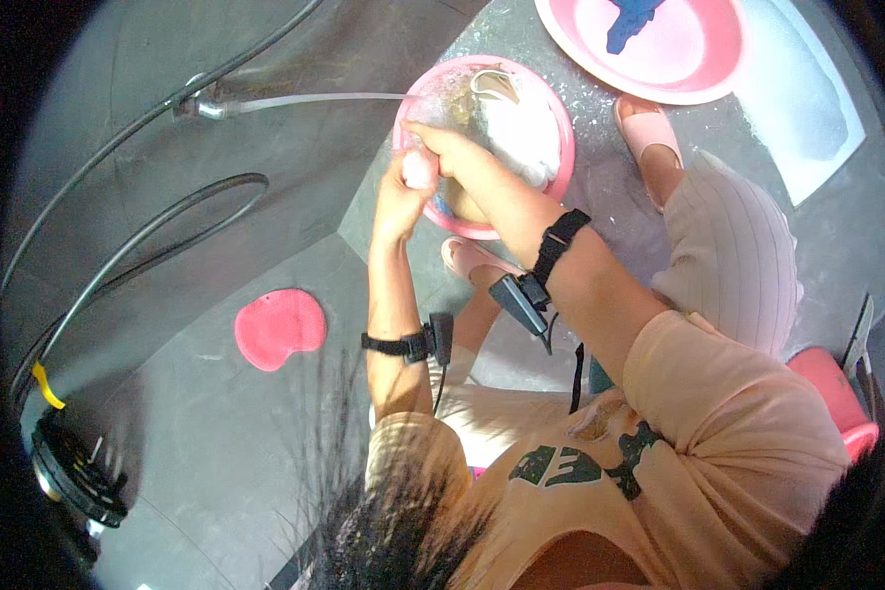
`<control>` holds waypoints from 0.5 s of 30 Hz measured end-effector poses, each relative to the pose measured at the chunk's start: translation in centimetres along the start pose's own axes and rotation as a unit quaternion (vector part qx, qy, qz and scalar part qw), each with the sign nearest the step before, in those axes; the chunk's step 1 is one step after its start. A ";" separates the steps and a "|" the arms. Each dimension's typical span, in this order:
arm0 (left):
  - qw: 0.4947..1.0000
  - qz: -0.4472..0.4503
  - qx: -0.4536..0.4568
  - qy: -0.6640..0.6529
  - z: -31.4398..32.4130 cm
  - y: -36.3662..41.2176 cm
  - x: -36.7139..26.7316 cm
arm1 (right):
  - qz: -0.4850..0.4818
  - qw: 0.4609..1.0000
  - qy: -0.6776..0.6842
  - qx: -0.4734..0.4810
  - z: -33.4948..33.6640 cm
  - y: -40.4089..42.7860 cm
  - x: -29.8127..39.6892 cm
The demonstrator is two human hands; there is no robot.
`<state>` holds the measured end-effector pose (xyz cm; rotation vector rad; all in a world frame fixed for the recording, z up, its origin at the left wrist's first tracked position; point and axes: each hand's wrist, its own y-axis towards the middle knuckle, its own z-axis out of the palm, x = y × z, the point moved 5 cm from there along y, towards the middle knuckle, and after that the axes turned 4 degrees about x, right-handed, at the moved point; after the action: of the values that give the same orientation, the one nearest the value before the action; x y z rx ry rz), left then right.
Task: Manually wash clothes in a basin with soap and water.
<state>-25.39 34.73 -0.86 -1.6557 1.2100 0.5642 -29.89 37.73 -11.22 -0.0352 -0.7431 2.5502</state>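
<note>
Over the left rim of a pink basin (566, 151), my left hand (402, 193) and my right hand (436, 147) are closed together around a small white, wet-looking thing (417, 169), probably cloth; its full shape is hidden by the fingers. Inside the basin, white fabric (520, 133) lies in foamy water, with a pale-edged loop (495, 87) at its top. A stream of water (324, 96) from a metal tap (210, 110) runs into the basin's left side. Part of a tan and blue thing shows beneath my right forearm.
A larger pink basin (737, 44) holds dark blue cloth (630, 22). A grey hose (129, 133) loops along the wall; a black round fitting (77, 472) is lower left. A pink textured pad (280, 329) lies on the floor. My slippered feet flank the near basin. A red container (830, 387) stands right.
</note>
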 end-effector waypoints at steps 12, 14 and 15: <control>0.867 -0.134 0.026 -0.480 2.8 2.2 6.0 | -0.062 0.970 -0.236 -0.026 -1.2 -3.2 -2.0; 0.880 -0.130 0.071 -0.451 6.6 5.4 4.0 | -0.095 0.953 -0.278 -0.079 -5.7 -2.4 2.2; 0.884 -0.124 0.075 -0.445 5.2 5.5 4.7 | -0.148 0.932 -0.291 -0.156 -4.9 -3.7 2.3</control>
<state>-27.58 37.06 -9.12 -1.1509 0.3441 0.9036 -29.59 43.91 -13.23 0.7028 -1.2614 2.1294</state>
